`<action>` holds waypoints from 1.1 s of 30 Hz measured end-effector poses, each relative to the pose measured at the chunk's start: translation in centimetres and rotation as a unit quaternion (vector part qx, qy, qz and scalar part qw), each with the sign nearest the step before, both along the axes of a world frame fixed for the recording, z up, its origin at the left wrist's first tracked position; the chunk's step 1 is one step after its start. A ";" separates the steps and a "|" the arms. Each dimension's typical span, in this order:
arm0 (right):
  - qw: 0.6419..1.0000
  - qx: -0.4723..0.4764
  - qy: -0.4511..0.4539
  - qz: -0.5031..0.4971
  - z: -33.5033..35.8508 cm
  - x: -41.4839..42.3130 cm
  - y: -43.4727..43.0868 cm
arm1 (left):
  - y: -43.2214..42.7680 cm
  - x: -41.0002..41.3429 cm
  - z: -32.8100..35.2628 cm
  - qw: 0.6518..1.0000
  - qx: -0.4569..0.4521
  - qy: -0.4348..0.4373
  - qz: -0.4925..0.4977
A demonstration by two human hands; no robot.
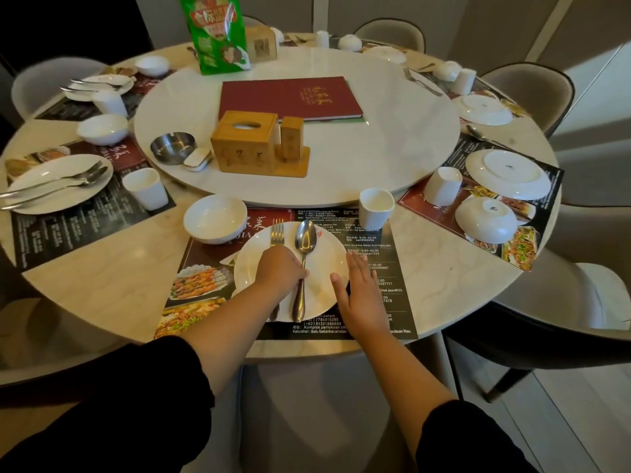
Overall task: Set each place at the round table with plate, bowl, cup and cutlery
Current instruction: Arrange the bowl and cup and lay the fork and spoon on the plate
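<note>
Head view: round white plate lies on the printed placemat, with steel fork and steel spoon side by side on it. Left hand covers the fork handle, curled fingers at the spoon handle, grip unclear. Right hand, fingers straight, touches the plate's right rim.

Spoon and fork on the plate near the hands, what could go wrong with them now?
1. The spoon and fork lie loose on the plate; the left hand touching them might nudge them crooked or off the rim.
2. The right hand is at the plate's edge; a push could slide the plate on its paper mat.
3. The cup stands right by the turntable; a spin might bump it.
</note>
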State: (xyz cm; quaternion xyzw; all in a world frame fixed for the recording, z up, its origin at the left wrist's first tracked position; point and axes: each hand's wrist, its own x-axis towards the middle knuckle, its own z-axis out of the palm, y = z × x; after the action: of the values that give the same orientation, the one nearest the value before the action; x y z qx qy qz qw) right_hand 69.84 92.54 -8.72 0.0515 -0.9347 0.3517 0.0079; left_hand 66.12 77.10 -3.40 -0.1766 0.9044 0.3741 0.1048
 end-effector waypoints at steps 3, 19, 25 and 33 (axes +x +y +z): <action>0.999 -0.052 -0.003 -0.005 0.4 0.3 0.1 | 0.1 0.4 0.5 0.996 -0.078 0.002 -0.049; 0.996 0.055 0.011 -0.065 5.0 14.0 3.6 | 1.0 15.3 5.6 0.922 -0.119 0.134 -0.344; 0.980 0.186 -0.043 -0.055 5.2 18.1 7.6 | 4.1 18.1 5.2 0.887 -0.152 0.124 -0.418; 0.976 0.202 -0.051 -0.062 7.0 16.4 19.0 | 15.4 15.1 5.2 0.878 -0.138 0.145 -0.435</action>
State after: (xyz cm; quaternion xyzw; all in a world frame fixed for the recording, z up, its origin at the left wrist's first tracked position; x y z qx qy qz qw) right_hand 86.23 111.50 -1.68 -0.0239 -0.9869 0.1567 -0.0291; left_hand 81.27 92.45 1.85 0.2777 0.9376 0.1840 0.0993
